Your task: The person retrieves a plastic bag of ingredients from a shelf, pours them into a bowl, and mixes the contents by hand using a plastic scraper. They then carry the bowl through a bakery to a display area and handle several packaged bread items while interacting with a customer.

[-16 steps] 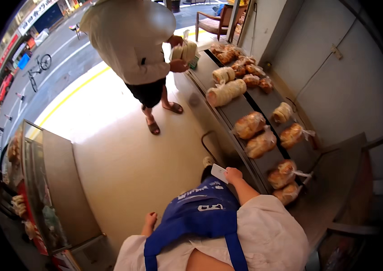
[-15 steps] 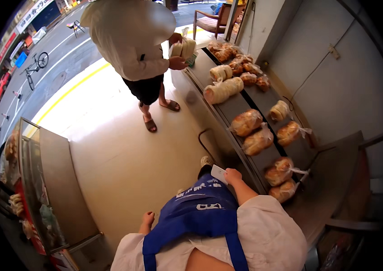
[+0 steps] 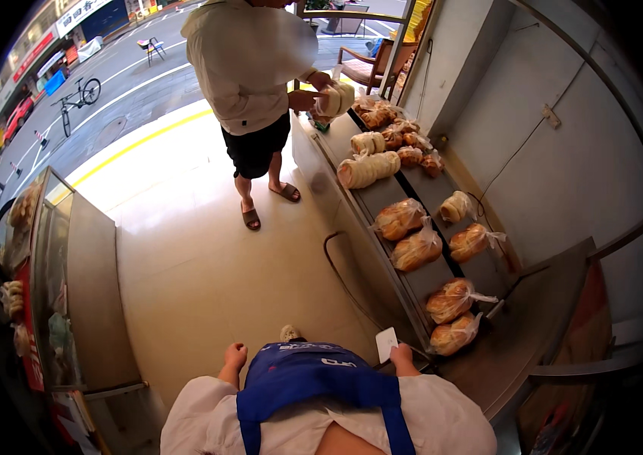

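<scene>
My right hand (image 3: 402,354) is closed on a white smartphone (image 3: 387,344), held low beside the front edge of the metal counter (image 3: 431,283). At my left side, my left hand (image 3: 236,354) is curled into a loose fist with nothing showing in it. Nearest to the phone is a clear bag of browned bread (image 3: 454,334) on the counter, with another bagged bread (image 3: 450,299) just beyond. My blue apron (image 3: 302,371) lies between the two hands.
Ahead, a person in a white top (image 3: 242,72) holds bagged pale buns (image 3: 336,99) at the counter's far end. More bagged bread (image 3: 399,218) lines the counter. A glass display case (image 3: 56,250) stands left; a wooden chair (image 3: 371,64) stands beyond the counter.
I have moved forward, and my view has shifted. My right hand with the phone is drawn closer to my body. The person ahead has raised the buns and put a hand to them.
</scene>
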Motion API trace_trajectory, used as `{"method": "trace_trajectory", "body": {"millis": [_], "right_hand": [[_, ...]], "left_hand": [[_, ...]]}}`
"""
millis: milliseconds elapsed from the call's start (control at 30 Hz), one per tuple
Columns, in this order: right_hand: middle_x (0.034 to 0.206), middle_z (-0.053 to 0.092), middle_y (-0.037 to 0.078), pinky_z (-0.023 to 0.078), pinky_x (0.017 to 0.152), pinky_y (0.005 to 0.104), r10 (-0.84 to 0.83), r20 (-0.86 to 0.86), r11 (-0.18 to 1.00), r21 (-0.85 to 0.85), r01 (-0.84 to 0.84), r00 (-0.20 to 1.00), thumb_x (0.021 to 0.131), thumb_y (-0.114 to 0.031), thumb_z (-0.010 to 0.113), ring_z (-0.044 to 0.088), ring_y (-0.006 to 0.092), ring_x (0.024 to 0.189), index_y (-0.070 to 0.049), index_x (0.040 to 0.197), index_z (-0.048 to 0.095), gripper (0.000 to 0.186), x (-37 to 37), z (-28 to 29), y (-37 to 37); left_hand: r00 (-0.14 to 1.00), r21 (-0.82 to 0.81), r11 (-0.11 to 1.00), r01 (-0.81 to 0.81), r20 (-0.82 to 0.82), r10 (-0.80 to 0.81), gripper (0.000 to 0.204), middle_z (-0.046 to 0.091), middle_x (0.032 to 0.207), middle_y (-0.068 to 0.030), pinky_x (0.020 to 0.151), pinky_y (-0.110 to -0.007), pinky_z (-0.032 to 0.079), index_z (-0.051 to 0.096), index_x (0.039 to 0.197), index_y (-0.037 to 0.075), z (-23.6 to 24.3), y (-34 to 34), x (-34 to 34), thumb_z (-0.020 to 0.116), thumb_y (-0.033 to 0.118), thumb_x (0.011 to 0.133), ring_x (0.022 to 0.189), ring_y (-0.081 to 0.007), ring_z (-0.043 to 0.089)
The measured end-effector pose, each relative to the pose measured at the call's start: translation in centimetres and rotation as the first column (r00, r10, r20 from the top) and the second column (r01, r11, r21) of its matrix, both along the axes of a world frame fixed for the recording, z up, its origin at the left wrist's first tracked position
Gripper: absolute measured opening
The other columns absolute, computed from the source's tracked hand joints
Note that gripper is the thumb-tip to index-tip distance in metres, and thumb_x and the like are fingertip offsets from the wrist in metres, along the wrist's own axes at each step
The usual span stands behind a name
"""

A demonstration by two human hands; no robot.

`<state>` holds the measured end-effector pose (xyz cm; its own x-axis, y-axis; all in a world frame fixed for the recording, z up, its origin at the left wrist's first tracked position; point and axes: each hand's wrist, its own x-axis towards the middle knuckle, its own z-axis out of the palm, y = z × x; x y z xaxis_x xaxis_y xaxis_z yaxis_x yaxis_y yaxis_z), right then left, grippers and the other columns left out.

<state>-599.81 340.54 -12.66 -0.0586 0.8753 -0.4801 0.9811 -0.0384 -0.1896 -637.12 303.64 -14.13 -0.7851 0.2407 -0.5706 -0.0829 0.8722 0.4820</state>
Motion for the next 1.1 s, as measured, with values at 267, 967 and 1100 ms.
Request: {"method": "trace_trajectory", "body": {"millis": [267, 967, 1100], "right_hand": [[0.091, 0.058, 0.023, 0.043, 0.076, 0.0451, 0.247, -0.128, 0.969, 0.045, -0.243, 0.961, 0.075, -0.027, 0.048, 0.054, 0.0389, 0.088, -0.001, 0.085, 0.059, 0.030, -1.6, 0.4, 0.5], [0.097, 0.059, 0.018, 0.045, 0.078, 0.0422, 0.414, -0.045, 0.906, -0.071, -0.416, 0.909, 0.078, -0.029, 0.048, 0.056, 0.0337, 0.091, -0.004, 0.092, 0.060, 0.030, -8.6, 0.2, -4.8], [0.096, 0.059, 0.017, 0.045, 0.077, 0.0415, 0.539, 0.044, 0.841, -0.085, -0.534, 0.841, 0.079, -0.028, 0.048, 0.056, 0.0333, 0.091, -0.006, 0.094, 0.060, 0.029, -10.4, -0.8, -7.4]], "left_hand": [[0.994, -0.002, 0.999, 0.046, -0.098, -0.046, 0.032, 0.059, 0.100, -0.0182, 0.082, -0.038, 0.044, 0.061, 0.099, 0.005, 0.9, -0.8, 4.7, 0.057, 0.024, 0.074, 0.094, -0.0313, 0.056], [0.916, -0.073, 0.915, -0.397, 0.039, 0.400, 0.031, 0.062, 0.096, -0.0130, 0.081, -0.033, 0.045, 0.062, 0.098, 0.005, 2.7, -18.1, 16.5, 0.058, 0.025, 0.074, 0.092, -0.0240, 0.058], [0.880, 0.093, 0.880, -0.466, -0.056, 0.472, 0.030, 0.062, 0.096, -0.0128, 0.079, -0.033, 0.045, 0.061, 0.099, 0.004, 3.6, -18.5, 14.0, 0.057, 0.023, 0.075, 0.091, -0.0236, 0.059]]}}
